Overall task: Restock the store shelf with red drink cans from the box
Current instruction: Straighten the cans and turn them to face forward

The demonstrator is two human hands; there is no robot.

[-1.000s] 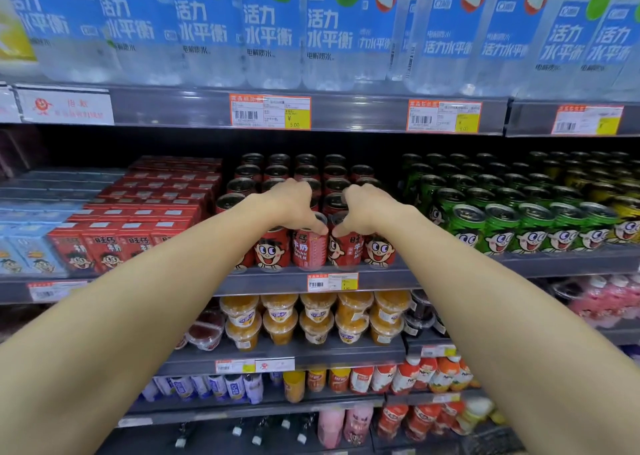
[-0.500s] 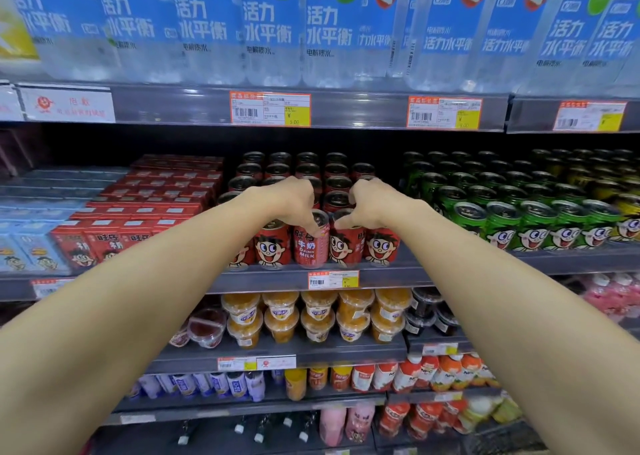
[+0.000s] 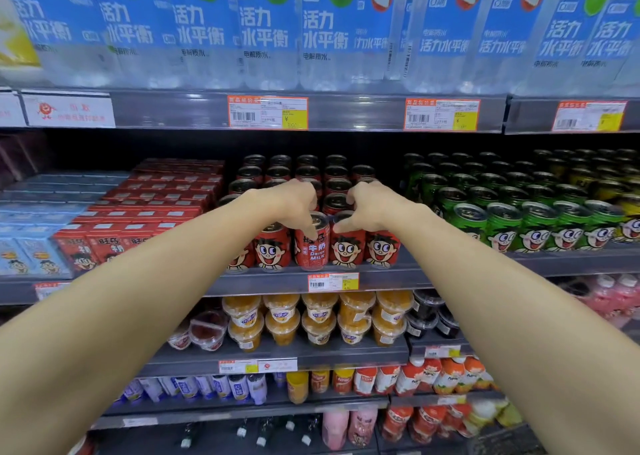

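Note:
Rows of red drink cans fill the middle shelf (image 3: 381,279). Both my arms reach in to the front row. My left hand (image 3: 294,208) curls over the top of a red can (image 3: 311,246) that is turned so its "DRINK MILK" text faces out. My right hand (image 3: 367,210) grips the top of the neighbouring red can (image 3: 346,248) with the cartoon face. More face cans stand on either side, one (image 3: 272,248) to the left and one (image 3: 382,250) to the right. The box is not in view.
Red drink cartons (image 3: 104,243) lie left of the cans, green cans (image 3: 502,226) right. Large water bottles (image 3: 263,28) stand on the shelf above. Orange fruit cups (image 3: 318,319) and small bottles fill the lower shelves.
Both hands have stayed on the two front cans. The left can has turned slightly, its text side facing out more squarely. The view has shifted a little.

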